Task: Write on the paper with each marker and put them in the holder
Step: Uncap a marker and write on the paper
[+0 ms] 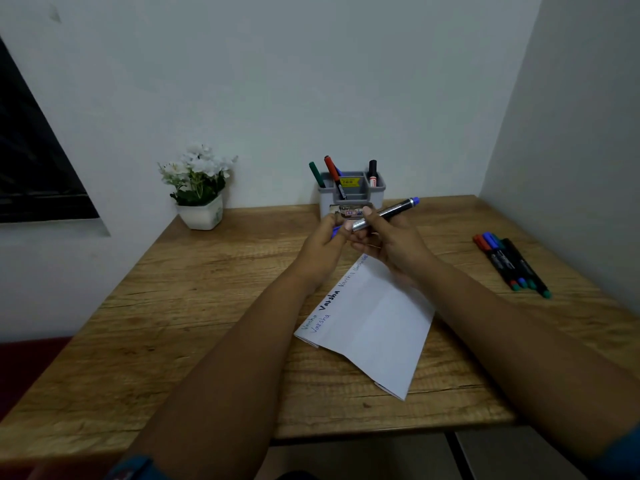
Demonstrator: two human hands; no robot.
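My right hand (391,242) grips a black marker with a blue end (389,212), held above the table in front of the grey holder (353,199). My left hand (329,239) pinches the marker's near end, where a bit of blue cap shows between the fingers. The holder stands at the back of the table with a green marker (317,174), a red marker (333,173) and a black marker (372,173) upright in it. A white folded paper (374,327) with several handwritten words along its left edge lies below my hands.
Several markers (510,263) lie side by side on the wooden table (207,306) at the right, close to the side wall. A white pot of white flowers (199,188) stands at the back left against the wall.
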